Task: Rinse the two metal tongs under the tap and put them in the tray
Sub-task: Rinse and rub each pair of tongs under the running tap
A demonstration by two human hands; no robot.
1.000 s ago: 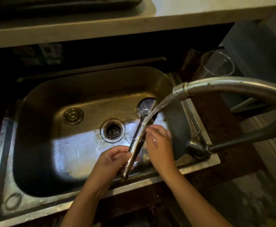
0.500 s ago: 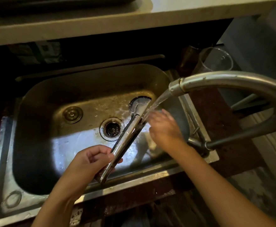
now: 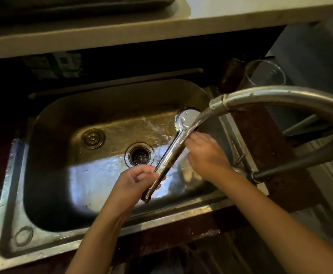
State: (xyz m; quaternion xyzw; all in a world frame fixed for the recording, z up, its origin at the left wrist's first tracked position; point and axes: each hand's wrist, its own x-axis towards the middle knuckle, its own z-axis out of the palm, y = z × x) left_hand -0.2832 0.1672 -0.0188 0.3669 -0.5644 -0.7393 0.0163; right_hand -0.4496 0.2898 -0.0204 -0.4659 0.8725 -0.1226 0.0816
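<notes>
Since a second ago the tongs (image 3: 171, 153) rose further into the tap (image 3: 280, 97) stream. The left hand (image 3: 136, 180) gripped their handle end; the right hand (image 3: 205, 153) rubbed the arms, fingers curled.

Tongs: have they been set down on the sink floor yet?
No, the left hand grips the tongs by the handle end, holding them above the sink under the tap stream while the right hand rubs them.

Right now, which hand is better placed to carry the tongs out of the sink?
Left. The left hand already has a closed grip on the handle end of the tongs; the right hand only rubs their shaft under the tap.
</notes>
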